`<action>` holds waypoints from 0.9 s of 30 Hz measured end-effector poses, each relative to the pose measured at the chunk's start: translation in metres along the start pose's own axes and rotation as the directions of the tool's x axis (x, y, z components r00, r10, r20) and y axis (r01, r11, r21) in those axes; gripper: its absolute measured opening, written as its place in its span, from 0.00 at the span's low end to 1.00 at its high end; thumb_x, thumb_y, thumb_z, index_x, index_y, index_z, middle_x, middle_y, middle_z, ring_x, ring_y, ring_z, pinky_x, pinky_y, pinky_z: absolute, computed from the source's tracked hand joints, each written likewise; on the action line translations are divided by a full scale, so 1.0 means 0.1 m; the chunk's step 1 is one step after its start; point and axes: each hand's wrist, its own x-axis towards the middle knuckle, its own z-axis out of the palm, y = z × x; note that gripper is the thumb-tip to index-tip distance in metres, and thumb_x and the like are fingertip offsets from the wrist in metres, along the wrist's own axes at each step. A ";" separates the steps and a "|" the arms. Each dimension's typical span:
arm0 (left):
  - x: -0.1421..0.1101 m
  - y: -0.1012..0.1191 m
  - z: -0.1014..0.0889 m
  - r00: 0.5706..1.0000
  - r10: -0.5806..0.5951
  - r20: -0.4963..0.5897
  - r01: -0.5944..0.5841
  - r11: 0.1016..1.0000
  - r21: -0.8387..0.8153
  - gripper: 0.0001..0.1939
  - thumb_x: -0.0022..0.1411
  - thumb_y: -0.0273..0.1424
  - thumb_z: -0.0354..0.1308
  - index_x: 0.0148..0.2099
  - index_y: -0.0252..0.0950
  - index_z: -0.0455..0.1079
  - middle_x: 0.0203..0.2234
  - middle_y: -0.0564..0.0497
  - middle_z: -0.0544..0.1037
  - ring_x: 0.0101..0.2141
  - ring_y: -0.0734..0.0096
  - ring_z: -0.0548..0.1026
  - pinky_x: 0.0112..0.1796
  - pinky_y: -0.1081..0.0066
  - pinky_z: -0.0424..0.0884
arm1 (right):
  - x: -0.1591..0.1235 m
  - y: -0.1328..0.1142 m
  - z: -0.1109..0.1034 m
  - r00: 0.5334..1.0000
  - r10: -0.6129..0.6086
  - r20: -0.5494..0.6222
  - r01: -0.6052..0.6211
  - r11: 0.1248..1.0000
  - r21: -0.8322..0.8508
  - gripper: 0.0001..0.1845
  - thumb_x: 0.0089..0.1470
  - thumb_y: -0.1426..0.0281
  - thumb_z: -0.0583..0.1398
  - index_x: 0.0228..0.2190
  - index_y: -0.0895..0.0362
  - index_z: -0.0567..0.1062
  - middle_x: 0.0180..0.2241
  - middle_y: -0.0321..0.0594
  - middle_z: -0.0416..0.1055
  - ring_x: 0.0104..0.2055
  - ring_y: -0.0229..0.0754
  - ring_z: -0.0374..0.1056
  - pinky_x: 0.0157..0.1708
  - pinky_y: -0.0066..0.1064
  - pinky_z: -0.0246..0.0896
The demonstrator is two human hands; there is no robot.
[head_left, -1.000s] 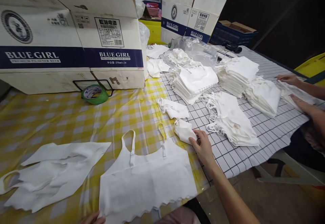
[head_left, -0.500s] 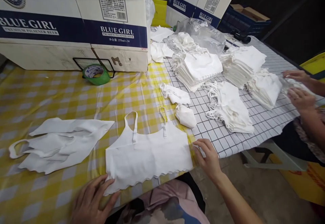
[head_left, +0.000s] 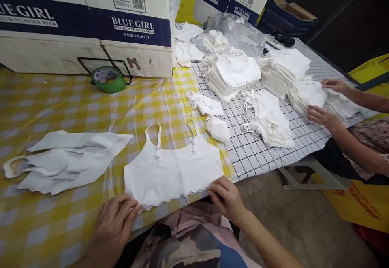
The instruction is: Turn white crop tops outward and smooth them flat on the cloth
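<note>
A white camisole top with thin adjustable straps and a scalloped lower edge lies spread flat in front of me. My left hand is closed at its lower left corner, thumb and fingers pinching the hem. At the lower right corner, my right hand also has its fingertips closed on the edge. To the left rests a second white garment, folded and crumpled, with one strap loop sticking out; neither hand touches it.
Behind stand a large beer carton and a roll of green tape. White garments lie in stacks on the grid cloth, with small crumpled pieces nearer. At right, a co-worker's hands handle another stack.
My right hand has moved left and down onto the camisole's lower right corner and closed. My left fingers have drawn together at the left corner. The co-worker's hands moved to a nearer stack.
</note>
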 end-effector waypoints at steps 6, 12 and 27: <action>0.07 0.13 0.01 0.999 -0.036 -0.007 0.036 0.999 -0.033 0.04 0.61 0.31 0.51 0.38 0.38 0.65 0.39 0.46 0.70 0.42 0.62 0.68 0.46 0.58 0.63 | 0.23 -0.37 0.34 0.975 -0.193 0.111 0.194 0.981 0.003 0.10 0.55 0.69 0.54 0.40 0.53 0.70 0.35 0.43 0.69 0.37 0.44 0.63 0.36 0.37 0.61; 0.24 0.30 0.04 0.999 -0.040 0.007 0.040 0.994 -0.105 0.03 0.62 0.28 0.49 0.38 0.37 0.63 0.38 0.46 0.71 0.43 0.63 0.68 0.46 0.61 0.64 | 0.72 -0.75 0.76 0.949 -0.263 0.176 0.279 0.957 -0.076 0.19 0.54 0.65 0.56 0.48 0.54 0.64 0.45 0.44 0.67 0.44 0.47 0.60 0.40 0.38 0.57; 0.25 0.48 0.17 0.938 -0.323 -0.129 0.301 0.939 -0.168 0.06 0.61 0.29 0.51 0.42 0.38 0.66 0.35 0.49 0.71 0.40 0.65 0.69 0.42 0.67 0.65 | 1.33 -0.63 0.59 0.963 -0.074 0.261 -0.025 0.934 0.357 0.09 0.58 0.71 0.51 0.36 0.54 0.71 0.31 0.36 0.71 0.34 0.38 0.65 0.35 0.27 0.55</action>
